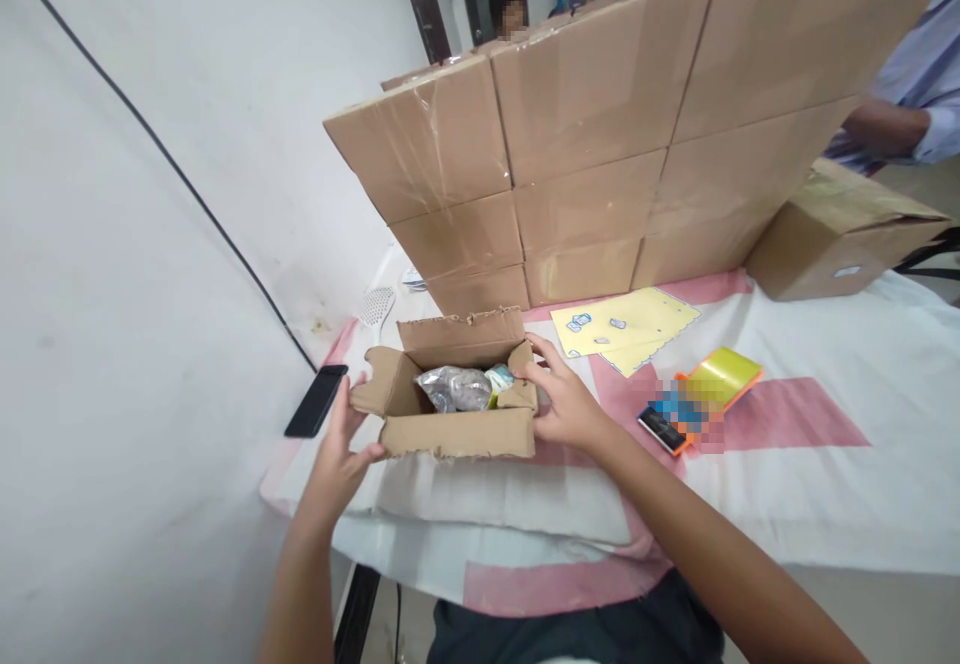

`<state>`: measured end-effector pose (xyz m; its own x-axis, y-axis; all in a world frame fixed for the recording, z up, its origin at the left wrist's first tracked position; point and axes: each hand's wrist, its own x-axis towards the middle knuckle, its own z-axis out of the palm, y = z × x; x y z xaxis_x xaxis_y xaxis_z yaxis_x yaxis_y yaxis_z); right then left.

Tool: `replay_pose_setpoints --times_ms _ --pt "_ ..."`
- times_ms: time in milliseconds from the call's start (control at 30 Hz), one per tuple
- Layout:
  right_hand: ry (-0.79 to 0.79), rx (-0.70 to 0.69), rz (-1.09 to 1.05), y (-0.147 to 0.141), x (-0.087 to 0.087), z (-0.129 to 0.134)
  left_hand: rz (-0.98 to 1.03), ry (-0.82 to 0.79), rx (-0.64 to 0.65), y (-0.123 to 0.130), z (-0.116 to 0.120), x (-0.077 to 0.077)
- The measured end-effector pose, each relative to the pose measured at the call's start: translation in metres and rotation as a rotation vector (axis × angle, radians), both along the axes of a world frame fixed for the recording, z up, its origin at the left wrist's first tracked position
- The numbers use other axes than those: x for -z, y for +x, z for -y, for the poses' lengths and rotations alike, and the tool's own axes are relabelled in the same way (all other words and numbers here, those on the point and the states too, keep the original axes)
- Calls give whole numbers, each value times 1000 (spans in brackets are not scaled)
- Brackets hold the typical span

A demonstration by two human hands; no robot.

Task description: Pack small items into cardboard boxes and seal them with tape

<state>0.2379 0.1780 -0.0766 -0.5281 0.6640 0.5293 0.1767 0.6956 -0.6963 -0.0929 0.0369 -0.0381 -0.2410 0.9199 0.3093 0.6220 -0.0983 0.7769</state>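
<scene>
Cardboard box sat centrally before the wearer, over the pink-and-white cloth; from my remote view, I could not tell whether its base touched the table or was slightly raised. Both hands were on it, apart from each other: the left hand gripped the left end, thumb by the near flap's corner, while the right hand clasped the right end, thumb over the short flap there.

As I judged it, the opening was done. The near and far flaps spread outward, the left one stuck out sideways, and the right one leaned in over the contents. Inside I saw a clear plastic bag with something greyish in it and, beside it, a small blue-and-yellow packet. Neither had been taken out, and the flaps were not folded down, so emptying and closing both stood undone. Whatever lay beneath the bag was hidden from me, so I could not count the contents.
</scene>
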Motion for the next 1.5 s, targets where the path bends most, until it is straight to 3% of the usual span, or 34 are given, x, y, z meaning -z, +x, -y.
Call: replay_pose_setpoints --times_ms 67,167,333,400,600,733,800,933,1067,1133,1200,1267,1367,1433,1500 --pt "-11 -6 -20 -1 1 0 9 -20 116 3 7 18" --pt "-27 -23 -44 -2 2 0 -95 -34 151 17 3 23" --pt "-47 -13 -50 -3 3 1 -56 79 -226 37 -18 19" --pt "-66 -20 -96 -3 6 0 -25 157 -276 43 -26 24" --pt "-211 -171 -285 0 2 -6 -49 148 -187 44 -37 34" --pt "-87 -215 -243 2 -6 -10 -181 201 -194 48 -36 23" --pt "-13 -208 -156 4 -5 -12 -328 236 -143 60 -35 16" --pt "11 -152 -112 5 0 -14 -627 191 84 99 -32 10" --pt "37 -104 -50 5 -11 -7 -707 103 33 125 -31 3" --pt "78 -21 14 11 -22 1 -721 35 40 128 -32 -4" --pt "137 157 17 30 -29 12 -743 -14 62 127 -35 -11" --pt "214 463 -106 61 -27 25 -756 -46 75 126 -38 -16" --pt "284 1089 -430 118 -7 44 -763 -76 91 127 -41 -21" --pt "87 1282 -659 150 10 54 -774 -96 90 129 -41 -23" --pt "-279 1229 -791 167 23 57 -785 -118 87 131 -43 -24"
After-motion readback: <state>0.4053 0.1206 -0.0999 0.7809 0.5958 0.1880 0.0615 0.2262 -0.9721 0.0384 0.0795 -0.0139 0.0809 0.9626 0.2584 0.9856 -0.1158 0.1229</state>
